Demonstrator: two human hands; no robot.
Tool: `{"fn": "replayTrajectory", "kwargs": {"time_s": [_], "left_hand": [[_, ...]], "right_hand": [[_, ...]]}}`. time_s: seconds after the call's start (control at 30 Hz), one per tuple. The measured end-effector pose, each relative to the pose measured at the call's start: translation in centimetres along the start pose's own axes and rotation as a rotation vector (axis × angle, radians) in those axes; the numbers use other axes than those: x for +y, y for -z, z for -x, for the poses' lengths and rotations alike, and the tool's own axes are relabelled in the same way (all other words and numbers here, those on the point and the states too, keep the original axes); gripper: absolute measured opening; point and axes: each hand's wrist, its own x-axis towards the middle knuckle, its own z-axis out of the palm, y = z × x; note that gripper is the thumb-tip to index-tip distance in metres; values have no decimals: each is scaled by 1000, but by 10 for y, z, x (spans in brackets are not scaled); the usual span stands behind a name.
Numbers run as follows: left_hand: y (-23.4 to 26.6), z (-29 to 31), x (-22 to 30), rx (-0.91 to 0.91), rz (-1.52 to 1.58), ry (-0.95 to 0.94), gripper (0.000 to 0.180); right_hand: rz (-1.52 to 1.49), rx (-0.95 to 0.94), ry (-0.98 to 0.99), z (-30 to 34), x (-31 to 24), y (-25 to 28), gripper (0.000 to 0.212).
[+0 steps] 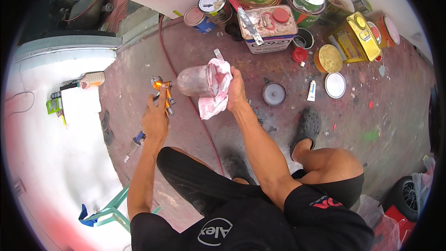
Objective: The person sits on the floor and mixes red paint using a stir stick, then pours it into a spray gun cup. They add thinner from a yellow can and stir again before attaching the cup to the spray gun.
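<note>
My left hand point(154, 117) is closed around the handle of an orange and silver spray gun point(162, 85). A cloudy, translucent paint cup point(193, 81) sits on the gun, tipped on its side with its wide mouth facing right. My right hand point(237, 90) grips a crumpled, pink-stained white rag point(215, 106) pressed against the cup's mouth. Part of the rag reaches inside the rim; the right fingertips are hidden behind it. On the floor to the right of this hand lies a round grey lid point(274, 94).
Paint cans point(215, 7), a large rectangular tin point(269, 23) and a yellow can point(355, 39) stand along the far wall. A red hose point(168, 53) runs across the floor under my hands. A white tube point(311, 90) lies right. Lower left is a green stool point(111, 211).
</note>
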Motion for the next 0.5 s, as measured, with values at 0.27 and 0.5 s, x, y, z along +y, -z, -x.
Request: {"fn": "replayTrajectory", "kwargs": {"time_s": [0.27, 0.5], "left_hand": [[32, -7, -6, 41, -155, -75, 100], [59, -7, -2, 62, -206, -100, 99]], "right_hand": [[45, -57, -15, 12, 1, -13, 59], [-28, -101, -24, 11, 6, -4, 57]]}}
